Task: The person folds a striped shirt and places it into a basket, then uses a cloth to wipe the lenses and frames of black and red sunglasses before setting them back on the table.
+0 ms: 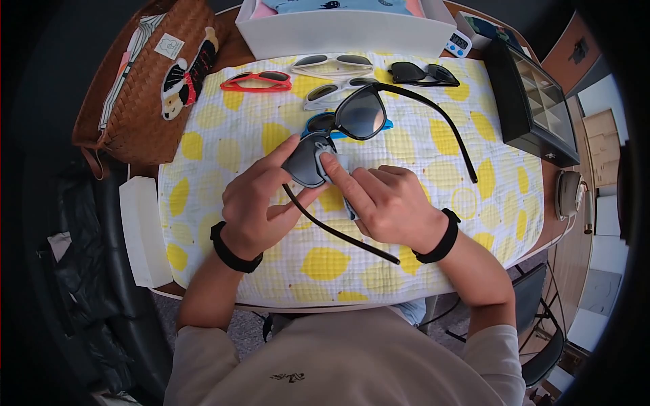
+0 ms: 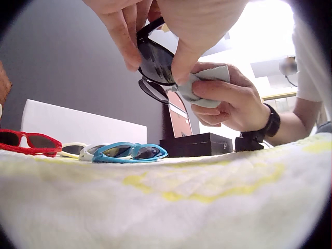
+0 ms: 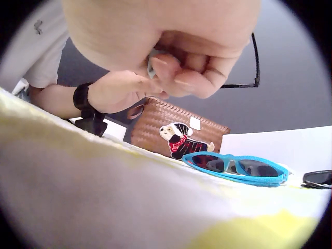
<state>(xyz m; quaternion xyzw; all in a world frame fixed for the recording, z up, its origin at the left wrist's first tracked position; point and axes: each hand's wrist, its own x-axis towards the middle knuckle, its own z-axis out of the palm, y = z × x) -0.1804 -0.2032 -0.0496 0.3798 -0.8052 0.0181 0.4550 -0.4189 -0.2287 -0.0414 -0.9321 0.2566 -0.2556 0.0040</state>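
My left hand [image 1: 254,193] pinches one lens of a large pair of black sunglasses [image 1: 361,113] between thumb and fingers, holding it above the cloth-covered table. The temples of the sunglasses are spread, one toward the right and one toward me. In my right hand [image 1: 386,203] is a grey-blue cleaning cloth [image 2: 210,85] with a zigzag edge, its index finger pressing the cloth on the held lens. Blue sunglasses [image 2: 129,152] lie on the table just behind the held pair, partly hidden by it in the head view.
Red sunglasses [image 1: 257,81], two white-framed pairs and black sunglasses [image 1: 424,74] lie farther back on the lemon-print cloth [image 1: 325,264]. A woven basket [image 1: 145,81] stands left, a white box [image 1: 345,34] at the back, and a black compartment case [image 1: 528,101] right.
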